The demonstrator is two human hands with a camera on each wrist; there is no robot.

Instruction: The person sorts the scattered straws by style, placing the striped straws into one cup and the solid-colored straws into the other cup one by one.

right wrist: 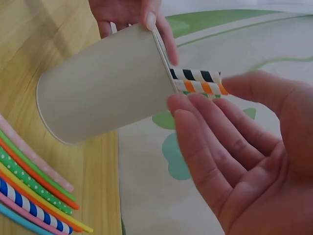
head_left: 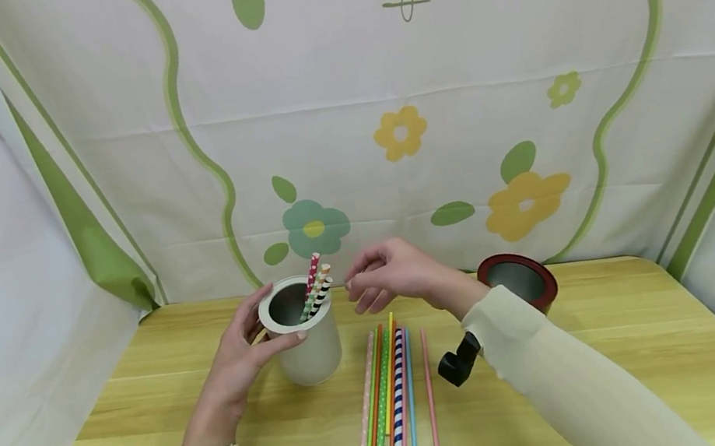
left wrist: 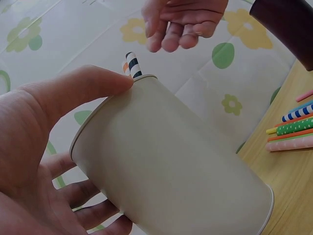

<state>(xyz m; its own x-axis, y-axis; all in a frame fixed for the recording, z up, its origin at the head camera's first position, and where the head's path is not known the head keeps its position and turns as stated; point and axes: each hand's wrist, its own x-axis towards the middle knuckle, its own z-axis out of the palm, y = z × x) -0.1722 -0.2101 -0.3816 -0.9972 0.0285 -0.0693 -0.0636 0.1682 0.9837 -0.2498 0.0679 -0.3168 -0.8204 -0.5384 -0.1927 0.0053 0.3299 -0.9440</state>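
An off-white can (head_left: 309,353) stands on the table, and my left hand (head_left: 239,361) holds it by the rim, thumb on the near side and fingers round the left. Several patterned paper straws lean inside: a red dotted straw (head_left: 312,274), a black-and-white striped straw (left wrist: 133,64) and an orange-and-white striped straw (right wrist: 200,87) among them. My right hand (head_left: 401,271) hovers just right of the can's mouth, its fingers loosely bent with nothing between them. In the right wrist view its thumb and fingertips are close to the straw ends; whether they touch is unclear.
Several loose straws lie side by side in front, including a blue-and-white striped straw (head_left: 398,405); a pink straw (head_left: 430,400) lies a little apart on the right. Behind my right forearm is a can with a dark red rim (head_left: 512,258). A flowered cloth (head_left: 348,169) hangs behind the table.
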